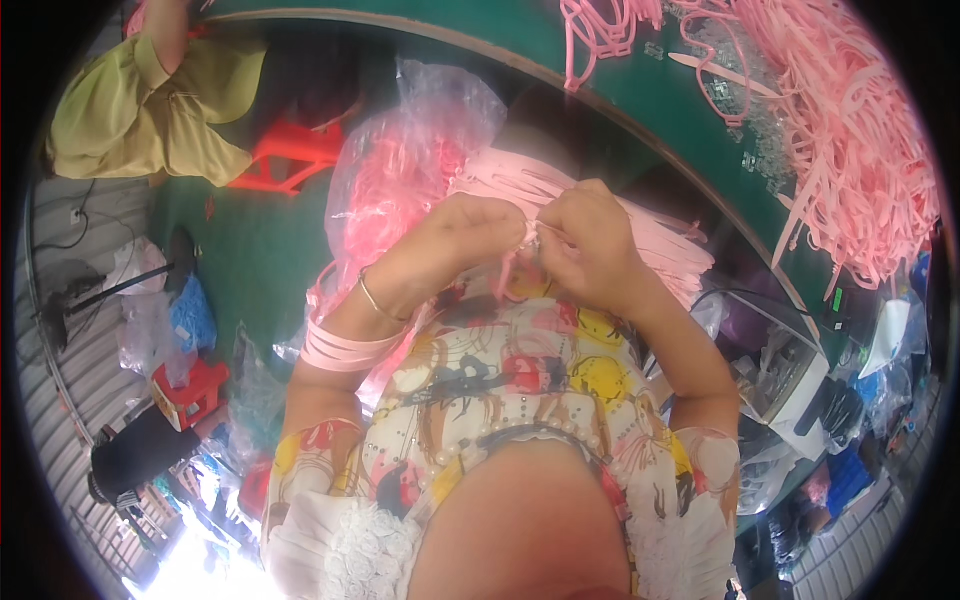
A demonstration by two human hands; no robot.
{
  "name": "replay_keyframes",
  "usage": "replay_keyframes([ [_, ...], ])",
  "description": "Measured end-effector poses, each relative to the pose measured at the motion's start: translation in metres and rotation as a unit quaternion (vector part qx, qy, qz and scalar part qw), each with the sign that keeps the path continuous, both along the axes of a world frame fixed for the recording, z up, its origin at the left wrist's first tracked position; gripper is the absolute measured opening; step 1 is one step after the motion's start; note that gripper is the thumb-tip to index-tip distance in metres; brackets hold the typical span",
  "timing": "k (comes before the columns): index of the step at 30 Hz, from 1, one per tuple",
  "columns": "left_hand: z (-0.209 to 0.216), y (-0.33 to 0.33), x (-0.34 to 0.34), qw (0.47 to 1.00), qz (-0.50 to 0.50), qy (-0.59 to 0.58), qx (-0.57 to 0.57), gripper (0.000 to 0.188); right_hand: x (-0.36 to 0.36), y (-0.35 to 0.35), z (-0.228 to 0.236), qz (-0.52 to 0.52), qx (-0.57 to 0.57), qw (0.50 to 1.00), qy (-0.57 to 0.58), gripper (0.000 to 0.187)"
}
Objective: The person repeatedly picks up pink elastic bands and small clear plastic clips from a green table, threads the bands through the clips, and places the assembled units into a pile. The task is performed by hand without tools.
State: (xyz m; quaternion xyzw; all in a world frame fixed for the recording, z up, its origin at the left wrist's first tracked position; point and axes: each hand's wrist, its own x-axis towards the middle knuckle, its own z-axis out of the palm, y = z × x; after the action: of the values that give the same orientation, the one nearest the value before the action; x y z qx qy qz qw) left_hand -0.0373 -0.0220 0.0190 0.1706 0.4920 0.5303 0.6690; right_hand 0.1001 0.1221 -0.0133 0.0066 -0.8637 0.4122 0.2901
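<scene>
Green table [625, 105]: beyond the person's lap. Heap of pink straps [860, 170]: on the table. Plastic bag [455, 95], pink straps inside: off the table's near edge. Strap bundle [670, 245]: across the lap, same side of the table. Left hand [475, 232] and right hand [592, 245]: short of the table, fingertips pinched together on one pink strap [509, 274]. Clear pieces [766, 155]: on the table, beside the heap.

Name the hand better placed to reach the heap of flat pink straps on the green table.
Probably the right hand: the heap of flat pink straps lies off to the right, nearer it than the left hand.
</scene>
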Motion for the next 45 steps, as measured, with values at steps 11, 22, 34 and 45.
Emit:
replay_keyframes([
  [11, 0.028, 0.01, 0.004, 0.967, 0.021, 0.246, 0.067, 0.006, 0.01, 0.027, 0.026, 0.143, -0.382, 0.883, -0.232, 0.023],
  [22, -0.087, -0.009, 0.015, 0.934, 0.113, -0.339, 0.023, 0.024, 0.035, 0.039, 0.071, 0.021, -0.454, 0.888, -0.07, 0.019],
  [34, -0.109, 0.018, -0.027, 0.797, 0.438, -0.38, 0.17, 0.019, 0.127, 0.059, 0.047, -0.08, -0.501, 0.861, 0.037, 0.038],
  [45, -0.029, 0.038, 0.007, 0.951, 0.168, -0.225, 0.129, 0.033, 0.082, 0.015, -0.02, 0.109, -0.635, 0.764, 0.005, 0.026],
])
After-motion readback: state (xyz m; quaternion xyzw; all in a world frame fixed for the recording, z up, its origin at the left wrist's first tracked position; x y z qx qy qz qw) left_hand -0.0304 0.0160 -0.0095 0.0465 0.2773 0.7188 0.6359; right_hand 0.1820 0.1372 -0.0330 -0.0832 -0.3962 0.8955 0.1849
